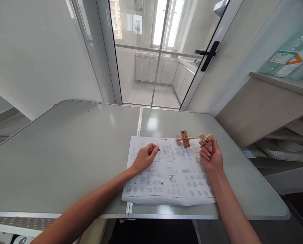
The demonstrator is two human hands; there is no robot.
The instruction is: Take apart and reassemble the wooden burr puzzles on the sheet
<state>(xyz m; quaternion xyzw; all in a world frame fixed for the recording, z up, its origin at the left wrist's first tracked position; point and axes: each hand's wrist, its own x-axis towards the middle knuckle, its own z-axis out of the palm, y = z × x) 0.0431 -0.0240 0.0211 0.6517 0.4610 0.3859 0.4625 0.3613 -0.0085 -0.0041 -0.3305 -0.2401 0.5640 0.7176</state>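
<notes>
In my right hand (211,159) is a small wooden interlocking puzzle (206,139), gripped between thumb and fingers just above the sheet's right edge. It is made of crossed light-wood pieces and has a dark handwritten mark. Left of it, another wooden puzzle (185,139) stands by the sheet's upper edge, with flat pieces crossed by a thin rod and a dark mark on top. My left hand (146,156) rests over the upper left of the printed sheet (166,200). Its fingers are curled in, and nothing shows between them. Rows of small diagrams cover the paper.
The grey-green table (64,162) has a metal seam running across it. A glass door (143,74) with a black handle (209,56) stands beyond its far edge. To the right, a shelf unit (276,105) bears large plastic bottles (288,61).
</notes>
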